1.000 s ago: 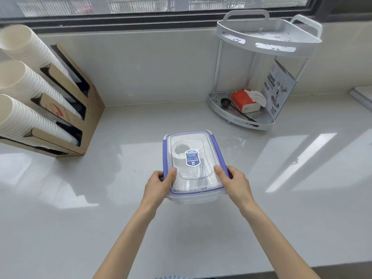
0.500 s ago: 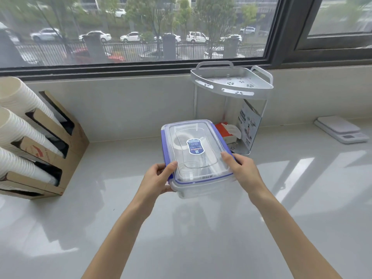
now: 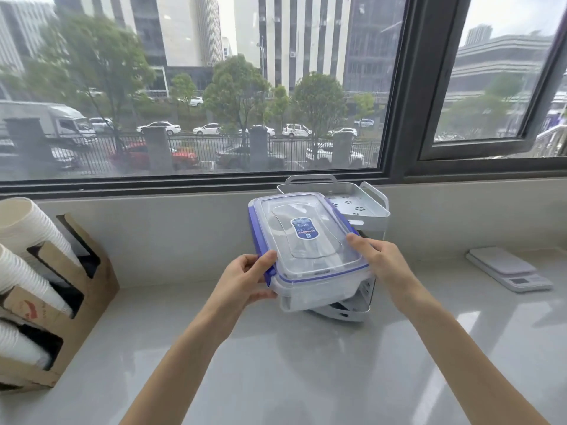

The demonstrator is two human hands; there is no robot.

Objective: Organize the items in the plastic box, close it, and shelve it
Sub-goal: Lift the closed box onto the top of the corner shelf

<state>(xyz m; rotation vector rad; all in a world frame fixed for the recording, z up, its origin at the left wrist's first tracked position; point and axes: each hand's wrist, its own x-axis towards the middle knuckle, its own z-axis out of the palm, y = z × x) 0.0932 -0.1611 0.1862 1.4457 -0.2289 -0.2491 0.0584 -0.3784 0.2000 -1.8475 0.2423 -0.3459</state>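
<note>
Between the two hands, raised off the counter [image 3: 306, 363], sits the plastic box [image 3: 310, 246], its clear lid [image 3: 306, 237] on and the blue clips down along both long sides. The left hand [image 3: 245, 279] grips the near left corner: its thumb lies over the blue clip at the lid's edge and its fingers [image 3: 260, 297] curl under the box's base, pinching that corner. The right hand [image 3: 383, 260] holds the near right edge, thumb pressed on the lid's rim, the other fingers wrapped around the side and hidden behind the box. Just past the fingertips, the box's far end overlaps the top tier of a white corner shelf [image 3: 359, 204]; I cannot tell whether it touches the tier. Far to the left of the left hand stands a cardboard holder [image 3: 76, 302] of stacked paper cups [image 3: 27, 228]. Well right of the right hand, a small scale [image 3: 509, 271] lies on the counter.
</note>
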